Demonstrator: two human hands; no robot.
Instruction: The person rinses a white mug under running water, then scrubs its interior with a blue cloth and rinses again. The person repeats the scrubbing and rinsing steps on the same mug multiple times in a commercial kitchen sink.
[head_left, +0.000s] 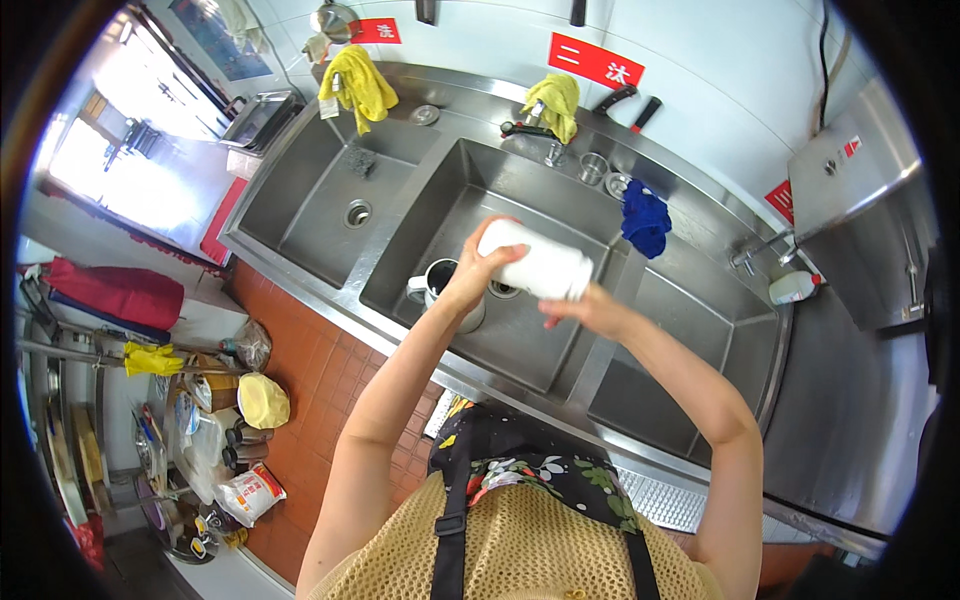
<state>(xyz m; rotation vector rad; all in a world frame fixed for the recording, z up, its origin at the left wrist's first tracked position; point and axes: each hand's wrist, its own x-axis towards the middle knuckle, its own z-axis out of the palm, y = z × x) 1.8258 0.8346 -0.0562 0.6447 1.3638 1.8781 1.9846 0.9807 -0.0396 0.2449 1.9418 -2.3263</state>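
Observation:
My left hand (480, 262) is shut around the body of a white cylindrical container (529, 255), thumb across its near side. The container is tilted over the middle basin of a steel sink (517, 352), its narrower ridged end pointing right and down. Against that end is my right hand (589, 311), fingers bent and slightly blurred; whether they grip it is not clear. Below my left wrist, a white mug-like vessel with a handle (417, 288) stands in the basin, partly hidden by my forearm. Beside it, a drain (504, 289) shows beneath the container.
The left basin holds a scouring pad (360, 161). Yellow cloths (358, 86) drape the taps; a blue cloth (645, 217) hangs at the right divider. Two dark-handled knives (615, 99) are at the wall. A white bottle (793, 287) stands right, and a cluttered shelf rack (112, 360) left.

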